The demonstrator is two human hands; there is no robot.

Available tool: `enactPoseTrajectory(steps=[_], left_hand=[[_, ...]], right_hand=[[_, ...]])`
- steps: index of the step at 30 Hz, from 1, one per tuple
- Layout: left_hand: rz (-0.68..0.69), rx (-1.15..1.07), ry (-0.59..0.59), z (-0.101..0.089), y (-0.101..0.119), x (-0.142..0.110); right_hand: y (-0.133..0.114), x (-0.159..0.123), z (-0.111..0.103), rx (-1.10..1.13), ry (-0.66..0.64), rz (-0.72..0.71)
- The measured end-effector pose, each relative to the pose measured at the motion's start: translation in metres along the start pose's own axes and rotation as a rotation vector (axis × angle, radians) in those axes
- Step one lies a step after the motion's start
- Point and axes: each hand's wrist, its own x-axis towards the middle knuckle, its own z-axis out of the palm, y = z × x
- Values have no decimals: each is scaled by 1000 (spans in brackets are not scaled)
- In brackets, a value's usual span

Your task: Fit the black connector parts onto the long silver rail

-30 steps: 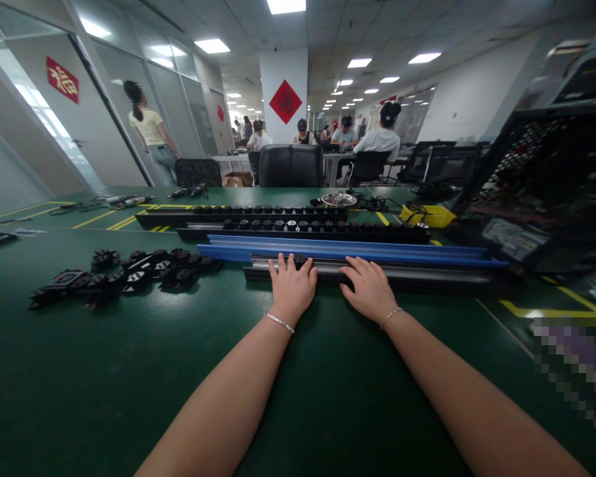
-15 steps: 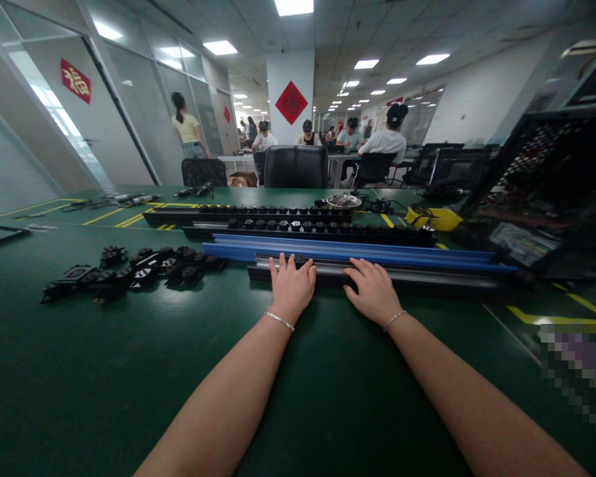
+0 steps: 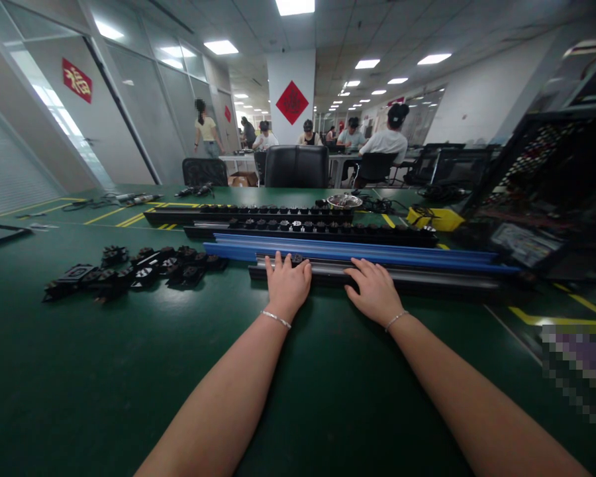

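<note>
A long black rail (image 3: 442, 279) with a grey, shiny channel lies across the green table in front of me. My left hand (image 3: 289, 283) is on its left part, thumb and index finger either side of a small black part (image 3: 297, 259) seated in the channel; the other fingers are spread. Farther right, my right hand (image 3: 376, 289) grips the same rail, fingers over the top and thumb at the near side. Right behind it runs a blue rail (image 3: 233, 248). To the left lies a pile of black parts (image 3: 146, 268).
Two black rails (image 3: 166, 217) lined with small parts lie farther back. Beyond them are a metal dish (image 3: 344, 200), a yellow tray (image 3: 447, 220) and cables (image 3: 114, 200). A dark mesh rack (image 3: 526, 165) stands at right. People sit at tables behind a black chair (image 3: 297, 165).
My left hand has shifted slightly left along the rail, and the small black part has moved left with it. My right hand stays in place. A person in the background has walked right.
</note>
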Motion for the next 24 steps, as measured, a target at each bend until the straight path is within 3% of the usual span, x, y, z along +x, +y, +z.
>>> enactPoseTrajectory(steps=[24], left_hand=[[-77,-19,-23,-1,-3,0]], right_hand=[[-2,0,-3,-2,-3,5]])
